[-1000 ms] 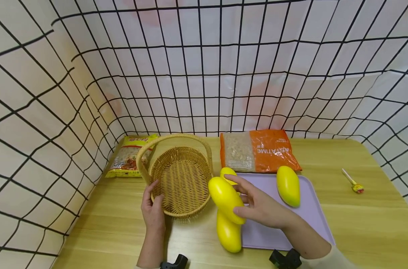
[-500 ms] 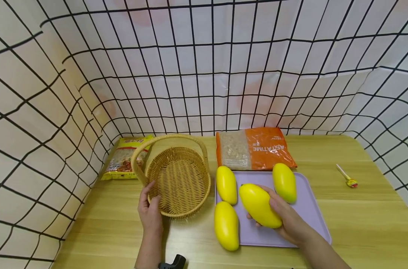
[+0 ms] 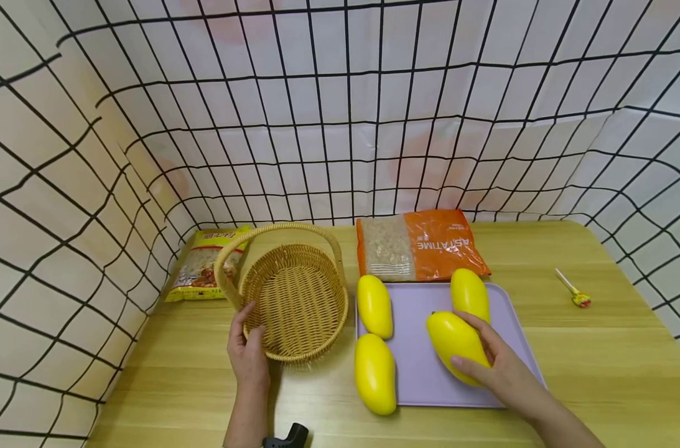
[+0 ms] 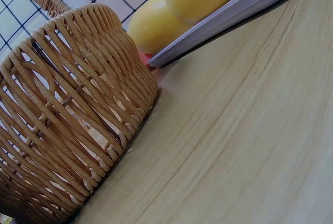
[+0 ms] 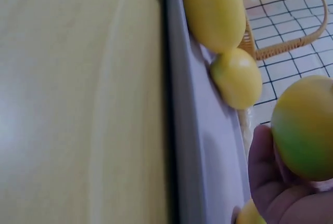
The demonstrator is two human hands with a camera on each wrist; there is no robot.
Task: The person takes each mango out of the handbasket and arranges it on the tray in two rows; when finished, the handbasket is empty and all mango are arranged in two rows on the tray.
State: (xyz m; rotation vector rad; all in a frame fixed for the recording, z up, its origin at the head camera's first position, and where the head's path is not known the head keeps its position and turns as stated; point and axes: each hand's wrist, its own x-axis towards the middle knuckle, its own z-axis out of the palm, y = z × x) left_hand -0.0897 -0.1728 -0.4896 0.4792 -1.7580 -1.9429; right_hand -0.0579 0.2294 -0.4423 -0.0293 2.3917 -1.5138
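Observation:
My right hand [image 3: 493,361] grips a yellow mango [image 3: 456,345] above the right half of a lilac tray [image 3: 415,373]. In the right wrist view this mango [image 5: 307,128] shows a green patch and is held over the tray. Another mango [image 3: 470,292] lies behind it at the tray's back right. Two more mangoes rest along the tray's left side, one at the back [image 3: 374,306] and one at the front [image 3: 376,373]. My left hand [image 3: 250,354] holds the near left rim of a round wicker basket [image 3: 297,305], which has an arched handle and nothing inside.
An orange bag of oats-like flakes [image 3: 420,246] lies behind the tray. A yellow food packet [image 3: 205,264] sits behind the basket's left side. Off to the right is a lollipop [image 3: 575,289]. Grid-patterned cloth [image 3: 340,143] walls off the back and sides of the wooden table.
My right hand has carried the mango rightward from over the left mangoes to over the tray's right half. My left hand has stayed on the basket rim. The head view has shifted slightly.

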